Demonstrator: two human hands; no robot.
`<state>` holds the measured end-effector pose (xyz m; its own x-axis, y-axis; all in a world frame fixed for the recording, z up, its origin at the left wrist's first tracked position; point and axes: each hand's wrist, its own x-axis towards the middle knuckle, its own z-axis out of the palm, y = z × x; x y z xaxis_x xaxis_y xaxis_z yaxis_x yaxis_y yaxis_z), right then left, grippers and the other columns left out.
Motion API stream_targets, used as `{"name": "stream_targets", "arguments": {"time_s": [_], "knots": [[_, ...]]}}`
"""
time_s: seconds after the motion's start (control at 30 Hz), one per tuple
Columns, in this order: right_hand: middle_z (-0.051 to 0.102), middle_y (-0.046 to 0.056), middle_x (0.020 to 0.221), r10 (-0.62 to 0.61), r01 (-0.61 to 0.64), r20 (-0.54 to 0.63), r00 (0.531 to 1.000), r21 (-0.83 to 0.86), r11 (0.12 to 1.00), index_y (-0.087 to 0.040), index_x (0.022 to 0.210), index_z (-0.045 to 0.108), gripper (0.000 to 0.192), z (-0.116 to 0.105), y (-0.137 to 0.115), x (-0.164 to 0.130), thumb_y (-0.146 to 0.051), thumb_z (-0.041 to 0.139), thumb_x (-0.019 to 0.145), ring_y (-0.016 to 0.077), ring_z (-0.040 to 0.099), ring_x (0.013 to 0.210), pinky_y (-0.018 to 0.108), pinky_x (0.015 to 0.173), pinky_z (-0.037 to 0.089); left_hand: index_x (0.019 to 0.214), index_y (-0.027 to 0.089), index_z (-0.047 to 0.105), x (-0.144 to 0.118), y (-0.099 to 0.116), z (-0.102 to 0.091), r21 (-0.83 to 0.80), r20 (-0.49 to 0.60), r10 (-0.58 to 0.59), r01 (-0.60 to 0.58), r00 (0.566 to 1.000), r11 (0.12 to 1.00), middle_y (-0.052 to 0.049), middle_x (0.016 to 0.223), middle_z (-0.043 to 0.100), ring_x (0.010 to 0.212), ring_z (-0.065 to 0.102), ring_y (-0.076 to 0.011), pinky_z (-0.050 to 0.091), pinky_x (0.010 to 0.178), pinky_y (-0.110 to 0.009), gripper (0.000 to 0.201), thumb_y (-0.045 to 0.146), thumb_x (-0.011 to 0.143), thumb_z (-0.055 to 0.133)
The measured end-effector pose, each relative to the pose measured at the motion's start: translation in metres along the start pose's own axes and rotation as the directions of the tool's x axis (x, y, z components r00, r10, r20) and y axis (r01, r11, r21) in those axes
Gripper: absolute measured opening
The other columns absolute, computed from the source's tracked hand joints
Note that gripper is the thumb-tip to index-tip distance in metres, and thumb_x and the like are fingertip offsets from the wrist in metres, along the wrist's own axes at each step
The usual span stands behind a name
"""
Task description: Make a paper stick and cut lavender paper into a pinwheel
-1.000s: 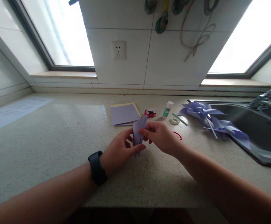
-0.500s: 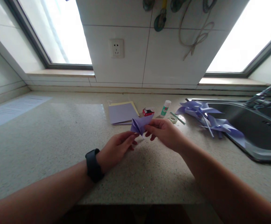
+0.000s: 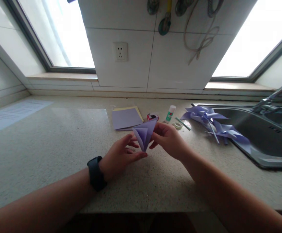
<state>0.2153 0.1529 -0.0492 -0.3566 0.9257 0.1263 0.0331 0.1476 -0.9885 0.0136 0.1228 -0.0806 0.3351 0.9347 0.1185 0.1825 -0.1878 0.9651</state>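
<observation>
Our right-hand grip is closed in a light pinch: the right hand [image 3: 168, 139] has the right edge of a folded purple paper [image 3: 143, 132] between thumb and fingers. Our left hand [image 3: 122, 151] is loosely curled, thumb and fingers parted around the paper's lower left, with the thumb at its bottom point; we cannot tell whether it bears any weight. The paper is held up between both hands, above the worktop [image 3: 58, 152], its point down and its layers spread apart at the top.

We judge the folding to be partway along: the creases are in and the sheet has a pointed, layered shape, but the flaps stand open and are not pressed flat.

Just beyond the hands lies a stack of paper [image 3: 125, 117], purple on top with yellow showing behind; these sheets look uncut and mostly flat, so they seem unworked. Next to it are a small red box [image 3: 152, 116], a capped glue stick [image 3: 170, 114], a roll of tape [image 3: 177, 125] and a thin green stick [image 3: 183, 124], none of them in hand.

Farther right, purple pinwheels [image 3: 205, 116] on sticks look finished, one reaching over the rim of the sink [image 3: 264, 160]. A printed sheet [image 3: 13, 113] lies at far left.
</observation>
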Motion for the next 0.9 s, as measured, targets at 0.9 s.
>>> {"name": "stream_targets", "arguments": {"time_s": [0.9], "knots": [[0.068, 0.003, 0.086, -0.065, 0.057, -0.072, 0.995, -0.111, 0.992, -0.022, 0.091, 0.058, 0.029, -0.025, 0.008, 0.009, -0.043, 0.073, 0.079, 0.0141, 0.061, 0.069, 0.031, 0.062, 0.053, 0.093, 0.015, 0.077, 0.004, 0.001, -0.006, -0.383, -0.175, -0.130, 0.054, 0.976, 0.922, -0.010, 0.097, 0.073, 0.070, 0.066, -0.0151, 0.050, 0.050, -0.022, 0.027, 0.040, 0.087, 0.071]]}}
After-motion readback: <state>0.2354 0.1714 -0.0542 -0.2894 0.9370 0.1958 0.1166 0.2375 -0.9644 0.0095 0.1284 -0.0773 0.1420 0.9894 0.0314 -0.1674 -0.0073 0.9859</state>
